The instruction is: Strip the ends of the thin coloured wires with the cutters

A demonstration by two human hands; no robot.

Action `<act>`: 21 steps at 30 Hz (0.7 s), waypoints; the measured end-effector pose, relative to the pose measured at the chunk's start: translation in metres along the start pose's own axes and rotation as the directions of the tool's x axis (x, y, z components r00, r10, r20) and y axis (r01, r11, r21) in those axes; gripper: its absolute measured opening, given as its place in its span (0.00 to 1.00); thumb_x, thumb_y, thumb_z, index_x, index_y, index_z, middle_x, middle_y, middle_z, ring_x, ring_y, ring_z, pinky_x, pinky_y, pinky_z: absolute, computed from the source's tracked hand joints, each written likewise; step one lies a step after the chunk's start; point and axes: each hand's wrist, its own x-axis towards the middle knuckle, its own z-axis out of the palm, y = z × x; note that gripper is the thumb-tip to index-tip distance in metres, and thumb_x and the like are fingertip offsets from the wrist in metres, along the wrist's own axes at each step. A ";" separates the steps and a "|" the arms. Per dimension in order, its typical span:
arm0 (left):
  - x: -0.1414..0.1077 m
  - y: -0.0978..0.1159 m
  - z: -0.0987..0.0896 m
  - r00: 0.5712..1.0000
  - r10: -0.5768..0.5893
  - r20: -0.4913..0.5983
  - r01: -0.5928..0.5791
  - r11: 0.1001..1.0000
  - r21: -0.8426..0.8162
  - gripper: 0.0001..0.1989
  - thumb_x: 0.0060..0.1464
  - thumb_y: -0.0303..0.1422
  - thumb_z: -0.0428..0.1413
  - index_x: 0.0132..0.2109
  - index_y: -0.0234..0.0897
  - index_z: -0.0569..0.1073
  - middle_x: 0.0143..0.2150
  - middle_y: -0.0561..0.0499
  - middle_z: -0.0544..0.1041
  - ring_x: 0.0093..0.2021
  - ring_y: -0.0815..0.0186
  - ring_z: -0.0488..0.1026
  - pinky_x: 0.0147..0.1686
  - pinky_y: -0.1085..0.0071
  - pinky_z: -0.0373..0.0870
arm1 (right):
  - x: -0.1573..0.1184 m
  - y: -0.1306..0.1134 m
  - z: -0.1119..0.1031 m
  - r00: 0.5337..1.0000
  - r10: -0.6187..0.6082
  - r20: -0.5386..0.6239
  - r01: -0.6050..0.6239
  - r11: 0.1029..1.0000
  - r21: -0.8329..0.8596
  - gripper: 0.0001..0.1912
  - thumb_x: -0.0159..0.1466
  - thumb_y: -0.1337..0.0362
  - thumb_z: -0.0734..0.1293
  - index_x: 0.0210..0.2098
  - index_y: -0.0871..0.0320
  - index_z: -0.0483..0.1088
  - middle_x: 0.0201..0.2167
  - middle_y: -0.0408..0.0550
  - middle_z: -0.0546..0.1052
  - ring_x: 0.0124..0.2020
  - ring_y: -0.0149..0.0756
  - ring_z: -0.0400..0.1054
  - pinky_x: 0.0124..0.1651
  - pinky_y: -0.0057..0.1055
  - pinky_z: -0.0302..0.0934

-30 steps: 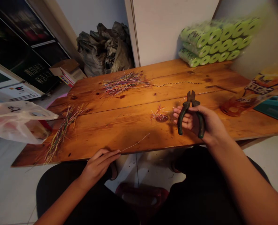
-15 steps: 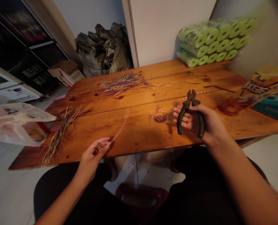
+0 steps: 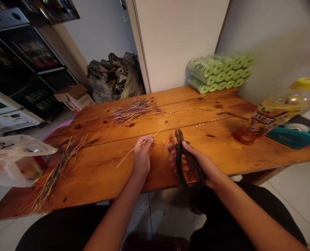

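Note:
My left hand pinches a thin pale wire above the wooden table, with one end sticking out past the fingertips and a longer end hanging to the left. In my right hand is a pair of dark-handled pliers, jaws pointing up and away from me. Behind the pliers lies a small heap of short wire pieces, partly hidden. A large bundle of coloured wires rests farther back, and another wire bundle lies at the left.
On the right stand a drink bottle with a yellow cap and a teal tape dispenser. Packed green rolls sit at the table's back. A white plastic bag is at the left edge. The table's front edge runs before my knees.
My left hand has moved right and up with the wire, toward the pliers. My right hand has brought the pliers left and lower, and its fingers now wrap the handles. The view has shifted.

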 end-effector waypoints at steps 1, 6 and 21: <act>0.001 -0.004 0.001 1.000 -0.001 -0.007 0.001 1.000 0.021 0.08 0.41 0.30 0.63 0.32 0.34 0.73 0.29 0.54 0.75 0.31 0.75 0.72 0.38 0.77 0.66 | 0.000 0.002 0.002 1.000 -0.002 -0.005 0.002 0.999 -0.046 0.19 0.63 0.50 0.61 0.35 0.61 0.73 0.31 0.52 0.78 0.29 0.35 0.73 0.33 0.29 0.68; -0.004 -0.008 -0.001 0.999 -0.003 0.047 -0.002 0.993 0.119 0.08 0.43 0.31 0.62 0.33 0.34 0.75 0.31 0.52 0.78 0.34 0.72 0.74 0.39 0.76 0.66 | 0.003 0.005 0.003 1.000 0.020 -0.012 -0.022 0.959 -0.281 0.22 0.62 0.47 0.60 0.28 0.59 0.71 0.25 0.49 0.75 0.24 0.34 0.70 0.28 0.29 0.65; -0.006 -0.007 -0.003 0.993 -0.039 0.112 0.015 0.978 0.208 0.07 0.43 0.31 0.62 0.33 0.36 0.76 0.32 0.52 0.79 0.34 0.70 0.74 0.41 0.73 0.68 | 0.003 0.002 -0.003 0.982 -0.177 0.067 0.156 0.553 -0.818 0.22 0.65 0.50 0.56 0.26 0.59 0.68 0.22 0.46 0.73 0.25 0.34 0.68 0.32 0.31 0.60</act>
